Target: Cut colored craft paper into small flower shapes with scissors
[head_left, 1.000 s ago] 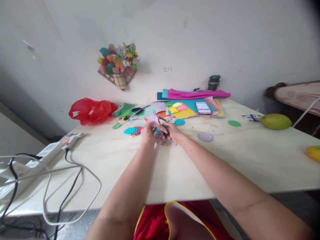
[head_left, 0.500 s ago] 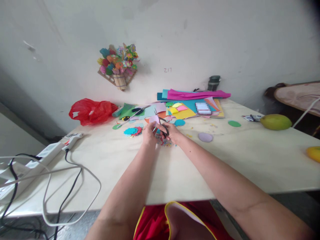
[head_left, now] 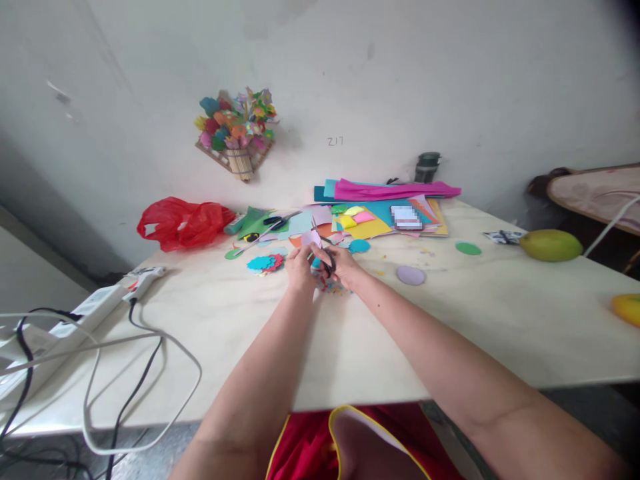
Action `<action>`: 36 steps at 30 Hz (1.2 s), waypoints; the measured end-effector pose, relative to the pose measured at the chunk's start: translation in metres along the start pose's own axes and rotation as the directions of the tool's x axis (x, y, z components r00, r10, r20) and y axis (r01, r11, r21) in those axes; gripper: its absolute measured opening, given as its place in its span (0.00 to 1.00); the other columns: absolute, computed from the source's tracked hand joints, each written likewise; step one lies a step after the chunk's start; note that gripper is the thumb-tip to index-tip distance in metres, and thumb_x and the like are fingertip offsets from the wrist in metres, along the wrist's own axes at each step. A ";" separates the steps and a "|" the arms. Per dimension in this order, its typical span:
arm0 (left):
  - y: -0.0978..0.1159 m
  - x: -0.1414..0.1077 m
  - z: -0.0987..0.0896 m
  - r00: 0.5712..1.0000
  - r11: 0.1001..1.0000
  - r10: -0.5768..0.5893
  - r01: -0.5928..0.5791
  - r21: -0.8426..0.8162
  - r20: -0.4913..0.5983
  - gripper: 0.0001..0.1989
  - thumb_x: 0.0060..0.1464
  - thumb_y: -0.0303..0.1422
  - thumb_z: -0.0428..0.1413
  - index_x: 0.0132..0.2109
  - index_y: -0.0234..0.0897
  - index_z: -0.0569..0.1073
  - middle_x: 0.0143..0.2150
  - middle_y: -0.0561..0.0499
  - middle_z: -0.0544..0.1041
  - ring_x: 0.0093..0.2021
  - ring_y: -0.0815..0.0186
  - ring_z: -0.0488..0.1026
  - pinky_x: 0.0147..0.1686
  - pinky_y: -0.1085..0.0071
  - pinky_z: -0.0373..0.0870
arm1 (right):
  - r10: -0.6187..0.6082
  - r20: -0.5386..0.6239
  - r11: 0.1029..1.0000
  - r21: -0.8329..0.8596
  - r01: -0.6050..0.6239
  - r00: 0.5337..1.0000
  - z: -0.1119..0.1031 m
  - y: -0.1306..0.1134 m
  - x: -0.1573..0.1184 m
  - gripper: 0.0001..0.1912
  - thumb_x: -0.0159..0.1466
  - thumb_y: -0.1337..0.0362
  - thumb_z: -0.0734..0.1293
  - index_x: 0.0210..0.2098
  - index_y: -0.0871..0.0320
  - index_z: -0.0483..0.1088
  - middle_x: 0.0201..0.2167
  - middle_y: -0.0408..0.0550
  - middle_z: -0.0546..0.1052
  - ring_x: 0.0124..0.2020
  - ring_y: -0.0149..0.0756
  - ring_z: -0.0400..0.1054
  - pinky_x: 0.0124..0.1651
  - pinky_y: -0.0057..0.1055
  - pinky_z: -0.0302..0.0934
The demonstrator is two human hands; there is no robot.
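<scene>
My left hand [head_left: 300,265] is closed on a small lilac paper piece [head_left: 311,238], which sticks up past the fingertips. In my right hand [head_left: 345,264] are black-handled scissors [head_left: 329,260], their blades apart and pointing away from me beside the paper. Tiny coloured scraps [head_left: 334,288] lie on the table under both hands. Left of them rests a stack of scalloped blue and red paper shapes [head_left: 265,263]. A blue paper circle [head_left: 359,246] and a lilac circle [head_left: 411,275] lie to the right.
Coloured sheets [head_left: 373,223] and a phone [head_left: 407,217] cover the table's back. A second pair of scissors [head_left: 274,221] lies there, near a red plastic bag [head_left: 185,223]. Power strips [head_left: 90,313] with cables are at left, a mango [head_left: 551,245] at right.
The lilac paper has turned slightly and shifted a little to the right in my left hand. The scissors have moved only slightly; the other things stay put.
</scene>
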State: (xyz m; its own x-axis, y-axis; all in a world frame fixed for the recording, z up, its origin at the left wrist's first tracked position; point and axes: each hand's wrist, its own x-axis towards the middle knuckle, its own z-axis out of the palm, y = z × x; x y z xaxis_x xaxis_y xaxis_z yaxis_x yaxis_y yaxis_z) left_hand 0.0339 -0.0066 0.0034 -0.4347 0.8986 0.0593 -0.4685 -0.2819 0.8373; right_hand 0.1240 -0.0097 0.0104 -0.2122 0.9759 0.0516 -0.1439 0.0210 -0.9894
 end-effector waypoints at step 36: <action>-0.001 0.017 -0.017 0.905 0.980 -0.188 0.147 0.136 0.381 0.11 0.31 0.28 0.67 0.22 0.34 0.71 0.26 0.49 0.77 0.27 0.67 0.73 0.31 0.71 0.71 | -0.133 -0.206 0.974 0.155 0.166 0.970 -0.033 -0.020 0.011 0.22 0.41 0.64 0.75 0.35 0.60 0.68 0.18 0.35 0.68 0.17 0.24 0.60 0.15 0.21 0.47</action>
State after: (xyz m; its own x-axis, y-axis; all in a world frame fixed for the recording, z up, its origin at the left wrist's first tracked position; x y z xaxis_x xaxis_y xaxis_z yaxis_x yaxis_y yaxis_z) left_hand 0.0133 0.0032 -0.0056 -0.0125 0.9946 0.1030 -0.4185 -0.0987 0.9029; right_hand 0.1569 0.0075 0.0265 0.0121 0.9881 0.1532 -0.3247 0.1488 -0.9340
